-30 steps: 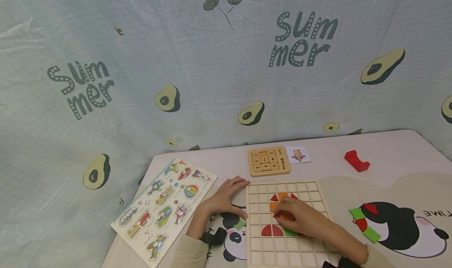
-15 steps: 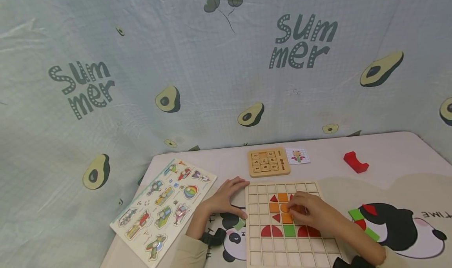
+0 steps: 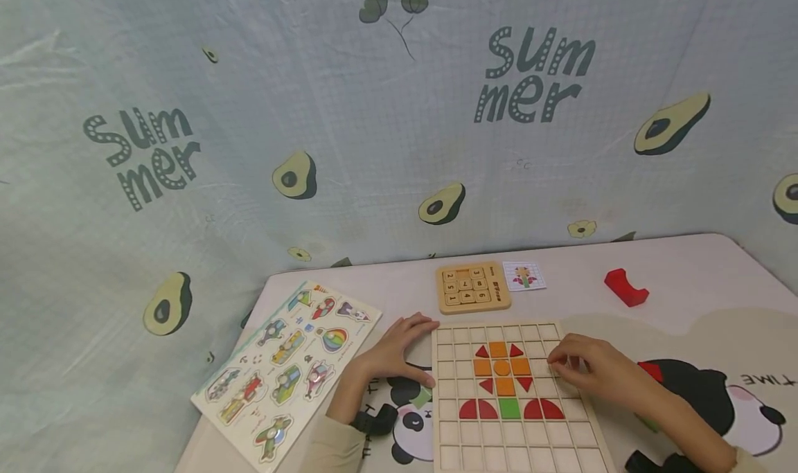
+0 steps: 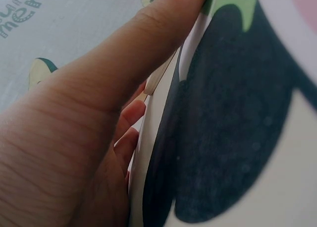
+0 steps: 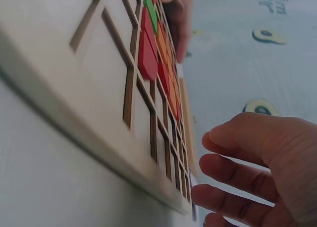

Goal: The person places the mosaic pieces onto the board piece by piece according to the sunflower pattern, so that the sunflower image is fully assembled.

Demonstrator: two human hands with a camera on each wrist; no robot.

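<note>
A wooden grid board (image 3: 458, 433) lies before me. An orange circle (image 3: 501, 368) sits in its middle with orange squares (image 3: 498, 350) on all sides and red triangles (image 3: 525, 384) at the corners. Below them is a green square (image 3: 510, 408), flanked by pairs of red quarter-circles (image 3: 544, 409). My left hand (image 3: 399, 354) rests at the board's left edge, thumb and fingers spread along it. Over the right side of the board is my right hand (image 3: 589, 368); the right wrist view shows its fingers (image 5: 237, 175) loosely bent with nothing between them.
Behind the board lie a wooden number slide puzzle (image 3: 464, 289) and a small pattern card (image 3: 524, 276). A picture puzzle board (image 3: 289, 369) slants at the left. A red arch block (image 3: 625, 288) stands at the right back. My right forearm partly hides loose pieces on the panda-print mat (image 3: 757, 424).
My right hand leaves the orange circle in the middle cell and moves right, uncovering the whole pattern. My left hand stays at the board's edge.
</note>
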